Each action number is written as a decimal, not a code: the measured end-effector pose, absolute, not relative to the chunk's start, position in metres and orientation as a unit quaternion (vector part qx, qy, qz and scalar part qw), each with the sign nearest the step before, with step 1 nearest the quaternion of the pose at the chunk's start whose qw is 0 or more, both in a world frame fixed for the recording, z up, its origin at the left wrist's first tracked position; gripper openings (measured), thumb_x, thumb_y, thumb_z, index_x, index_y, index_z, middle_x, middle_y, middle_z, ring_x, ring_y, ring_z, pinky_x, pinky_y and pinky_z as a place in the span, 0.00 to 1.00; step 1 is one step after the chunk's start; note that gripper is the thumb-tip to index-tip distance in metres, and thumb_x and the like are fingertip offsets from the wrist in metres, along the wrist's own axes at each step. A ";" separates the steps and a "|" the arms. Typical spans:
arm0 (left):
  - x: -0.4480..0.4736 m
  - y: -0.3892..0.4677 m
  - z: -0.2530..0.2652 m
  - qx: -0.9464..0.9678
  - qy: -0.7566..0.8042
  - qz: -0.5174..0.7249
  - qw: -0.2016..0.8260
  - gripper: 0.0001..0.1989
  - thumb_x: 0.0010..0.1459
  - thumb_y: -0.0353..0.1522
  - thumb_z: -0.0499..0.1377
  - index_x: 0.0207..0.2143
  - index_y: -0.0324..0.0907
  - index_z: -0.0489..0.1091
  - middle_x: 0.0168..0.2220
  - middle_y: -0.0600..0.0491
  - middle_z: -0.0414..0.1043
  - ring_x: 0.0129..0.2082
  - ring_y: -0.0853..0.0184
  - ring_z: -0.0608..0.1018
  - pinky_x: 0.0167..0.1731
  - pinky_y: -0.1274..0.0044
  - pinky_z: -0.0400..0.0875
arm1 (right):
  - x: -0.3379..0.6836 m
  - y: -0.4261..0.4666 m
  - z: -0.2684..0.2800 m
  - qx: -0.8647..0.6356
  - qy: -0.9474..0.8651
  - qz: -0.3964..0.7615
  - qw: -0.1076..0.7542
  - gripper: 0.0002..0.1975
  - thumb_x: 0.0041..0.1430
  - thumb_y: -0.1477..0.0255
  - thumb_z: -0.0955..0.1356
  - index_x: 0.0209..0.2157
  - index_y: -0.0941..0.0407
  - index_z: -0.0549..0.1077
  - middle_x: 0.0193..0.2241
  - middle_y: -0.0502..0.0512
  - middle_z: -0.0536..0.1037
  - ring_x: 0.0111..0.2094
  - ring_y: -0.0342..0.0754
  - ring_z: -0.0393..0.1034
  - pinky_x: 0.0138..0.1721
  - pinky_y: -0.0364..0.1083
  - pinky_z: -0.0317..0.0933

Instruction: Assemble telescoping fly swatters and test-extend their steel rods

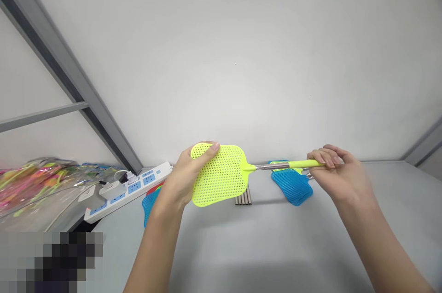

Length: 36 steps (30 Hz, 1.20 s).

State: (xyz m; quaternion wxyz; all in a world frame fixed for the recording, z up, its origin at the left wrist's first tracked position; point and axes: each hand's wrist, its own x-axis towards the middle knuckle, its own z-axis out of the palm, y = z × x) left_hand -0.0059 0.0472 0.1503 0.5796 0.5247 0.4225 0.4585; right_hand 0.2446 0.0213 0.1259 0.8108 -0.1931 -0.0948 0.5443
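A yellow-green fly swatter [221, 175] with a perforated head and a metal telescopic shaft is held level above the table. My left hand [186, 171] grips the left edge of its head, thumb on the front and fingers behind. Around the yellow-green handle at the other end, my right hand [333, 164] is closed. Behind and below the shaft lies a blue fly swatter head [293, 187], over others in blue and yellow-green. Several metal tubes [243, 197] lie side by side beneath the held head, which partly hides them. More blue swatter heads [148, 205] show beside my left forearm.
A white power strip [129, 189] with plugs and cables lies along the table's left edge. Beyond it are clear plastic bags [44, 182] with colourful items. The grey table [214, 242] meets a white wall [235, 63]; a grey metal frame [69, 63] rises at left.
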 end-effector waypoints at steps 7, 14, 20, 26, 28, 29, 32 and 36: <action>0.000 0.042 0.147 0.469 0.419 0.437 0.643 0.13 0.45 0.40 0.58 0.29 0.40 0.69 0.28 0.49 0.72 0.24 0.64 0.75 0.23 0.75 0.69 | 0.239 0.014 0.125 -0.175 -0.127 0.509 0.833 0.15 0.40 0.89 0.53 0.15 0.57 0.44 0.15 0.43 0.40 0.12 0.36 0.39 0.14 0.35 0.50; -0.002 0.045 0.144 0.445 0.411 0.438 0.664 0.12 0.45 0.39 0.58 0.28 0.39 0.70 0.28 0.48 0.73 0.25 0.63 0.75 0.26 0.73 0.70 | 0.233 0.010 0.125 -0.097 0.013 0.524 0.846 0.15 0.35 0.89 0.55 0.19 0.54 0.47 0.15 0.43 0.43 0.12 0.37 0.41 0.12 0.37 0.49; 0.003 0.045 0.144 0.421 0.384 0.428 0.702 0.12 0.45 0.38 0.59 0.28 0.38 0.69 0.29 0.48 0.73 0.26 0.64 0.75 0.27 0.73 0.69 | 0.235 0.012 0.127 -0.107 0.030 0.547 0.830 0.11 0.40 0.86 0.54 0.19 0.55 0.48 0.13 0.42 0.45 0.11 0.36 0.42 0.12 0.38 0.48; 0.018 0.065 0.119 0.315 0.350 0.400 0.786 0.11 0.46 0.36 0.58 0.28 0.37 0.68 0.27 0.49 0.72 0.26 0.65 0.75 0.28 0.75 0.68 | 0.230 0.026 0.118 -0.218 -0.061 0.433 0.873 0.13 0.54 0.68 0.51 0.22 0.56 0.59 0.19 0.47 0.56 0.17 0.39 0.54 0.18 0.41 0.57; 0.028 0.072 0.106 0.244 0.327 0.360 0.839 0.10 0.49 0.35 0.55 0.28 0.36 0.68 0.25 0.49 0.72 0.24 0.65 0.75 0.28 0.74 0.68 | 0.230 0.030 0.113 -0.252 -0.098 0.394 0.879 0.17 0.56 0.64 0.50 0.23 0.55 0.61 0.20 0.47 0.57 0.18 0.39 0.55 0.19 0.42 0.58; 0.034 0.073 0.101 0.232 0.322 0.353 0.847 0.10 0.50 0.35 0.53 0.27 0.35 0.67 0.24 0.49 0.72 0.24 0.65 0.75 0.28 0.74 0.68 | 0.231 0.030 0.110 -0.263 -0.120 0.377 0.880 0.18 0.57 0.64 0.50 0.24 0.55 0.63 0.20 0.47 0.58 0.18 0.39 0.55 0.20 0.41 0.58; 0.054 0.069 0.087 0.207 0.296 0.343 0.867 0.13 0.53 0.35 0.48 0.27 0.35 0.67 0.23 0.49 0.71 0.24 0.66 0.75 0.30 0.76 0.67 | 0.236 0.026 0.096 -0.336 -0.193 0.360 0.849 0.11 0.56 0.68 0.57 0.28 0.55 0.66 0.22 0.47 0.61 0.20 0.39 0.57 0.19 0.39 0.58; 0.081 0.054 0.071 0.181 0.262 0.311 0.895 0.22 0.55 0.40 0.42 0.30 0.32 0.68 0.28 0.44 0.72 0.29 0.63 0.75 0.33 0.74 0.66 | 0.262 0.012 0.064 -0.460 -0.268 0.503 0.681 0.05 0.49 0.72 0.66 0.30 0.58 0.70 0.20 0.48 0.63 0.20 0.40 0.59 0.18 0.39 0.60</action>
